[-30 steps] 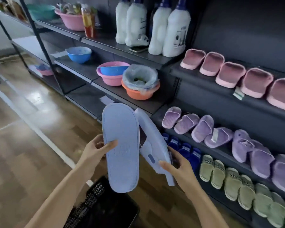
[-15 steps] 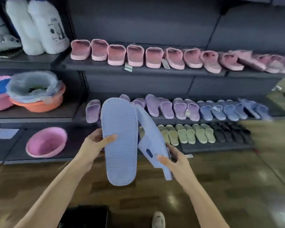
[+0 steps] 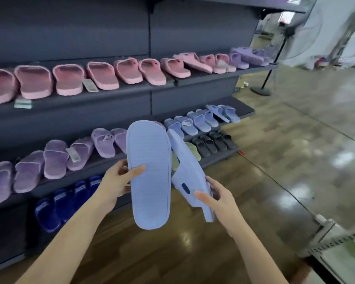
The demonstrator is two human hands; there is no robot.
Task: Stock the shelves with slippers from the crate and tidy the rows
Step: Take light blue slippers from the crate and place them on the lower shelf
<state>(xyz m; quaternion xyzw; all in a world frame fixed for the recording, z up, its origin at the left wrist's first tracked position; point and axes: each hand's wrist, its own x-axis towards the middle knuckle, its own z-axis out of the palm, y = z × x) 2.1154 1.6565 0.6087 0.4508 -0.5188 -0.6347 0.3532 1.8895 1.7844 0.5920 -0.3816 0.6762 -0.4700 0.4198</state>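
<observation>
1. While we stand facing the shelves [image 3: 111, 95], our left hand [image 3: 119, 181] grips one pale blue slipper [image 3: 150, 181] by its edge. The thumb lies across the ribbed sole that faces us, and the fingers curl behind.
2. Our right hand [image 3: 217, 199] holds the matching slipper [image 3: 190, 171] near its heel. The pair hangs in the air in front of the middle shelf [image 3: 242, 108], tips close together; we cannot tell whether they touch.
3. Done, as far as we can see: a pink row [image 3: 103, 76] fills the top shelf, and a purple row [image 3: 55, 160] and a pale blue row [image 3: 201, 119] sit on the middle one. Dark blue pairs [image 3: 59, 203], green pairs [image 3: 193, 149] and black pairs [image 3: 211, 142] line the bottom.
4. Left, we judge: this pair belongs with the pale blue row, where bare shelf shows at the far end. Some far pink ones lie askew and want straightening.
5. We cannot see the crate, so we cannot tell how much stock is left.
</observation>
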